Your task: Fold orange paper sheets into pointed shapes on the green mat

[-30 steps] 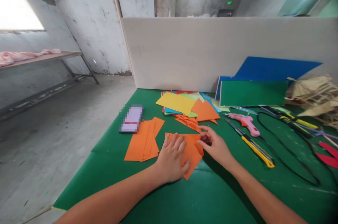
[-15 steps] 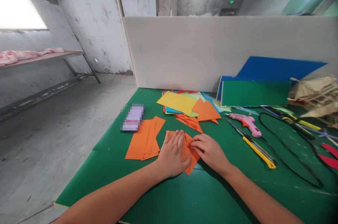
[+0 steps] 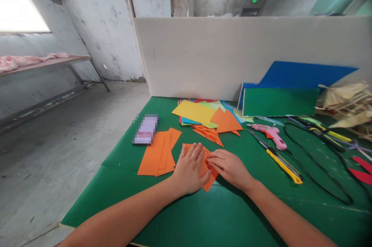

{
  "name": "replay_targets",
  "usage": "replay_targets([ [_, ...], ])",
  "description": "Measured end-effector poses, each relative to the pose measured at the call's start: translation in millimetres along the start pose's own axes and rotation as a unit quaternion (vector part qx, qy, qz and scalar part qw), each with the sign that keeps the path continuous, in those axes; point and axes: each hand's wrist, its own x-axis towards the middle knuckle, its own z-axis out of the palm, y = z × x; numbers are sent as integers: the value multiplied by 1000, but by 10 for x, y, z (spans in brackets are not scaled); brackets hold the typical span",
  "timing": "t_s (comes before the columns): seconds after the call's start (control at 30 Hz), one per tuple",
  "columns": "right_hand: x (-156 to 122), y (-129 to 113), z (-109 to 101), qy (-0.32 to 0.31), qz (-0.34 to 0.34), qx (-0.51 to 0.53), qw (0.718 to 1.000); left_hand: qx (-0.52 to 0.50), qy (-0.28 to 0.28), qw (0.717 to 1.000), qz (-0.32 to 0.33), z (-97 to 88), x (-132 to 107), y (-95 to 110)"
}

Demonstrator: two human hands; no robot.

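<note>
A sheet of orange paper (image 3: 208,185) lies on the green tabletop, partly folded. My left hand (image 3: 188,171) rests flat over its left part, fingers stretched forward and thumb out to the side. At the sheet's right side, my right hand (image 3: 231,166) pinches a folded flap between thumb and fingers; part of that flap is hidden. Left of my hands lie several loose orange paper pieces (image 3: 148,158), overlapping. Beyond my fingers are narrow folded orange pieces (image 3: 207,134) and wider orange triangles (image 3: 228,121).
A yellow sheet (image 3: 193,112) tops a pile of coloured paper. A pixelated phone-like object (image 3: 147,128) lies left. Rightward are a utility knife (image 3: 283,165) with blade out, a pink glue gun (image 3: 271,134) and its black cord (image 3: 316,181). A pale board (image 3: 203,57) stands behind.
My right fingertips have moved slightly left with the pinched flap of the orange paper. My left hand stays flat in the same place.
</note>
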Motion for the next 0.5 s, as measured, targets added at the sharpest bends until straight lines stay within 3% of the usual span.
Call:
replay_targets([
  [0.5,27,-54,-15,-34,-17,-34,999,-6,6,1000,2,-4,-2,5],
])
